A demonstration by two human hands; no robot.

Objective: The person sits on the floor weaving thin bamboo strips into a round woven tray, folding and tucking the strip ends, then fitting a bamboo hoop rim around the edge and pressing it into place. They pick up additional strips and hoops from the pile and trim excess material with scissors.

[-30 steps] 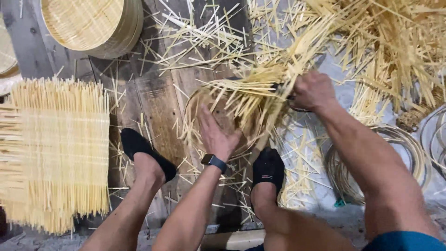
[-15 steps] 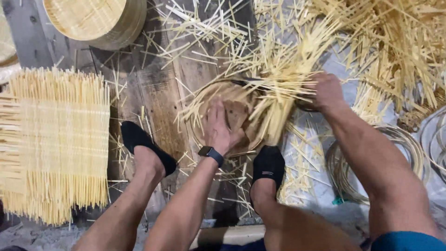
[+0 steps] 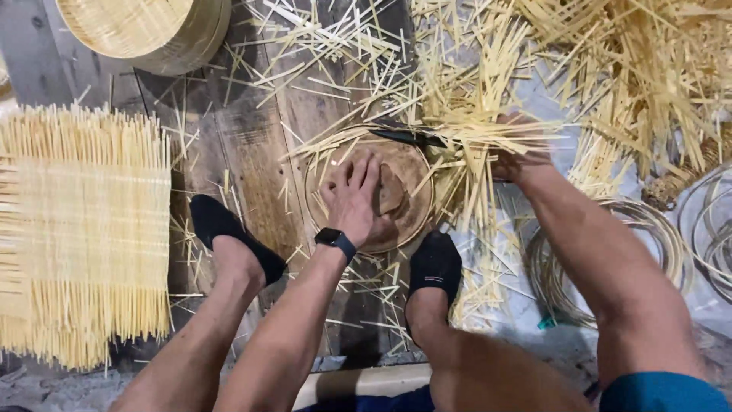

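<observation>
My left hand (image 3: 354, 200) lies flat, fingers spread, on a round wooden block (image 3: 408, 217) ringed by a bamboo hoop. A black watch (image 3: 336, 241) sits on that wrist. My right hand (image 3: 518, 162) is closed on a bundle of thin bamboo strips (image 3: 473, 130) at the block's right edge. A dark knife blade (image 3: 408, 137) pokes out to the left of that bundle over the block. Whether the right hand also holds the knife is hidden by the strips. My feet in black socks (image 3: 435, 267) rest on either side of the left arm.
A woven bamboo mat (image 3: 80, 229) lies at the left. A stack of round bamboo trays (image 3: 145, 30) sits at top left. Loose strips (image 3: 625, 69) pile up at top right. Coiled bamboo hoops (image 3: 656, 236) lie at the right.
The right hand has swept the bundle of strips off the block to the right. The left hand has slid up onto the bared block and flattened there.
</observation>
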